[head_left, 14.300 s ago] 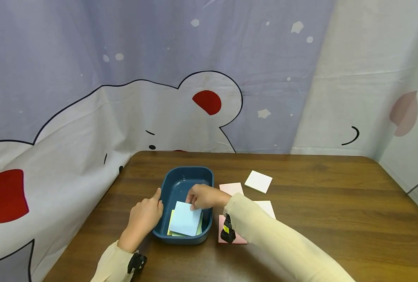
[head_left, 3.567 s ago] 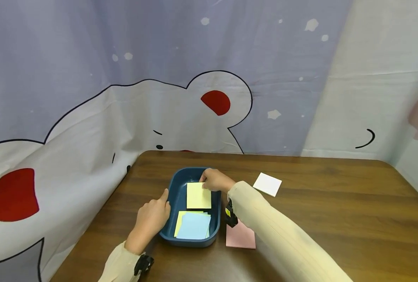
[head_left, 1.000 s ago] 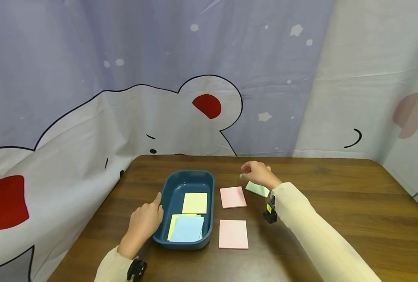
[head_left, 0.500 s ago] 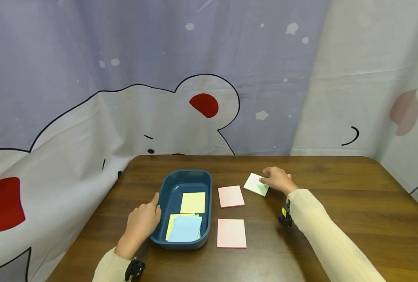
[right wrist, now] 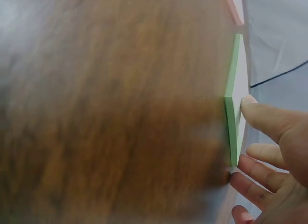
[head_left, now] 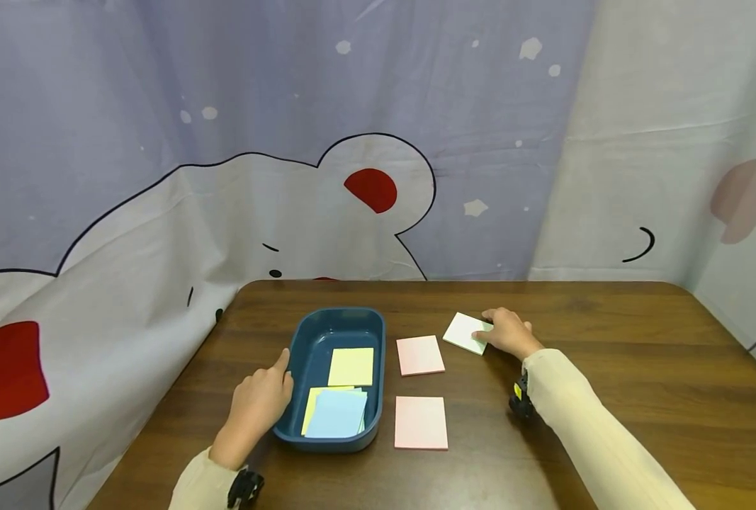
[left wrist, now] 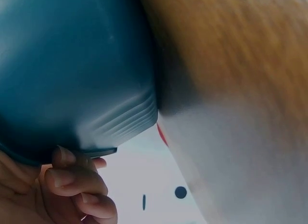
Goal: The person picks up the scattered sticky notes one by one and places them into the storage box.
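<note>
Green-edged pad [head_left: 463, 330] lies on table [head_left: 582, 411], 2 o'clock from tray [head_left: 326, 445]; roughly square, long axis unclear, one corner toward 11 o'clock. Right hand [head_left: 510, 333] thumbs its top, can't tell if pinching; left hand [head_left: 259, 398] grips tray rim.

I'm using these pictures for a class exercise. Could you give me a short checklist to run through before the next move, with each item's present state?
1. Bin steadied: ok; the left hand holds the left side of the blue bin.
2. Right hand on the green-edged pad: ok; its thumb touches the top.
3. Single sheet separated: cannot tell.
4. Room in the bin: ok; bare floor shows at its far end.
5. Notes squared up: not ok; the blue note lies askew over a yellow note.
</note>
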